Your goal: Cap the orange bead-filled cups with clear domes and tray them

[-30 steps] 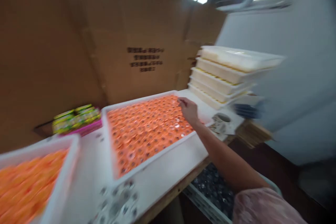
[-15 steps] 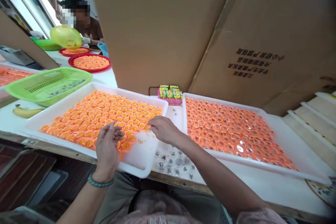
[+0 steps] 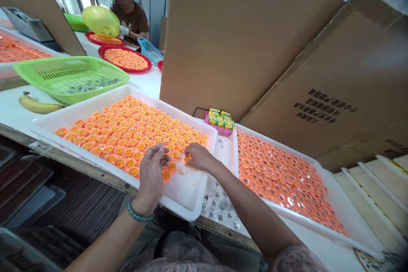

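A white tray in front of me holds many small round orange cups with yellow-orange contents. My left hand, a green bead bracelet at its wrist, is over the tray's near side. Its fingers are curled toward the thumb; whatever they pinch is too small to make out. Beside it, my right hand reaches down with fingertips pinched together at the edge of the cups. An orange bit shows at those fingertips, but I cannot tell what it is. Small yellow crumbs lie on the tray floor near both hands.
Right stands a second tray of orange cups under clear covers. Between the trays lie clear pieces with dark prints. A pink basket of small packets, cardboard, a green basket and a banana surround them. A co-worker sits beyond.
The view has swung left, so the scene sits further right. My right fingertips have come down and inward among the cups. My left hand stays close by, fingers still curled.
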`<state>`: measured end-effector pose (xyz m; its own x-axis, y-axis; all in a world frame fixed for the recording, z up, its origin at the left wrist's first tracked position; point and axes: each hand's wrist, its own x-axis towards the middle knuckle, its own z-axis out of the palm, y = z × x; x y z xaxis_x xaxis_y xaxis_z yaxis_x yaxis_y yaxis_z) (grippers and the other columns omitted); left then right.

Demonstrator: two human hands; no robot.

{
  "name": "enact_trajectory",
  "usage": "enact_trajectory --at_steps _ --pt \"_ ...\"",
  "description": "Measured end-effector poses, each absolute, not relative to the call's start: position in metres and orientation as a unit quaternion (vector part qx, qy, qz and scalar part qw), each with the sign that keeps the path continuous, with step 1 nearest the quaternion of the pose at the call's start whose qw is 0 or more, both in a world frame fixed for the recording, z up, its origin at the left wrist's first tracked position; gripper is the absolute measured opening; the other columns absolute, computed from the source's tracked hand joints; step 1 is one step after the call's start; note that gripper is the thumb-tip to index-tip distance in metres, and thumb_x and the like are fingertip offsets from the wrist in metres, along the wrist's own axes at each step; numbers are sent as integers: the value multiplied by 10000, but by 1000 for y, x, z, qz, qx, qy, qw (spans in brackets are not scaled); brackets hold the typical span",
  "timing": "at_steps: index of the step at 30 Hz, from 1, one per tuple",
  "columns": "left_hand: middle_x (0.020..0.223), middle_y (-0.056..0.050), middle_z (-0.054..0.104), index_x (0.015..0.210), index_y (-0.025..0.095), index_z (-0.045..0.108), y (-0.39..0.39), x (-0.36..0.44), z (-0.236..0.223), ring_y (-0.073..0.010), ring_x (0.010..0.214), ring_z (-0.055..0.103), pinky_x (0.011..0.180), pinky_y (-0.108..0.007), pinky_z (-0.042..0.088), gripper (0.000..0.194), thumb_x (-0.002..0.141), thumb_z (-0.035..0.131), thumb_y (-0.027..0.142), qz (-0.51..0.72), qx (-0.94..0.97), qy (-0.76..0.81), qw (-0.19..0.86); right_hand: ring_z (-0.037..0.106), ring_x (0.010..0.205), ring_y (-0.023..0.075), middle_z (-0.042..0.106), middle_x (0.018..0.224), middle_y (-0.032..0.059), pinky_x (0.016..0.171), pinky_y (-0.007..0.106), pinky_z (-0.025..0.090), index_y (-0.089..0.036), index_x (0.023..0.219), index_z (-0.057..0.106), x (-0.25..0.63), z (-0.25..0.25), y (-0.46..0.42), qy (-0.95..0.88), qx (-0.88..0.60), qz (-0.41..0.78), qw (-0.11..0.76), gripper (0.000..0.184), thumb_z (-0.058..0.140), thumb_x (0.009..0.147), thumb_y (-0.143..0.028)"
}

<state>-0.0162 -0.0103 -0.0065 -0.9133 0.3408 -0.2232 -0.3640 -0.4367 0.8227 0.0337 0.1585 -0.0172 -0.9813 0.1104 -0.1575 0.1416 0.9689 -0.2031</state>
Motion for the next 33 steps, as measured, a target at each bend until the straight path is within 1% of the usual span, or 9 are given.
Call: enact_trajectory --at_steps 5,7,9,12,16,21,25,27,33 --pt "917 -38 620 876 188 632 -8 -18 -17 -139 757 569 654 -249 433 242 686 680 330 819 4 538 199 555 812 177 632 879 38 677 265 395 -159 965 589 45 -9 146 989 49 -129 47 228 632 742 -178" --pt "995 -57 620 925 200 653 -7 -17 -19 -167 839 580 700 -270 457 282 676 690 327 798 12 559 222 562 892 184 636 973 56 760 288 424 -159 1041 573 55 -3 139 986 34 -164 -21 269 611 778 -199" --pt "1012 -83 632 952 199 670 -6 -15 -18 -199 856 597 708 -301 483 311 669 696 325 775 32 557 296 559 961 186 634 1036 68 837 311 437 -171 1096 571 65 2 131 972 13 -210 -110 288 588 811 -207" --pt "894 -104 665 891 166 693 -5 -13 -13 -211 767 627 696 -333 517 280 649 714 303 741 68 512 428 565 990 182 629 1065 78 857 324 466 -198 1150 574 78 5 122 949 -12 -243 -202 305 553 846 -194" --pt "767 -74 677 868 141 689 -5 -12 -8 -165 671 626 744 -323 528 273 611 722 227 738 67 502 446 565 1028 184 619 1106 103 870 334 496 -189 1146 584 89 -4 112 941 -11 -212 -263 266 482 901 -191" --pt "772 -49 682 949 125 672 -5 -11 -8 -139 667 622 757 -303 527 312 651 666 219 720 98 549 414 540 1097 208 578 1198 145 902 365 502 -150 1163 569 107 -18 102 945 -15 -146 -293 289 432 910 -127" --pt "833 -46 683 959 131 668 -4 -9 -13 -144 685 630 752 -310 530 296 709 629 284 704 134 592 368 571 999 192 628 1082 102 861 343 517 -167 1111 591 120 -15 98 939 -17 -184 -291 253 467 893 -134" --pt "805 -39 681 962 133 666 -4 -9 -16 -150 697 636 753 -309 530 294 716 622 289 697 141 597 371 565 988 195 628 1057 96 852 351 518 -180 1156 567 120 -10 97 934 10 -197 -297 285 458 896 -141" --pt "704 -29 669 936 119 657 -5 -9 -15 -153 668 634 706 -298 540 281 705 617 276 693 136 593 387 484 1099 238 543 1205 140 907 426 476 -174 1241 513 115 -3 97 954 24 -151 -256 352 453 895 -152"
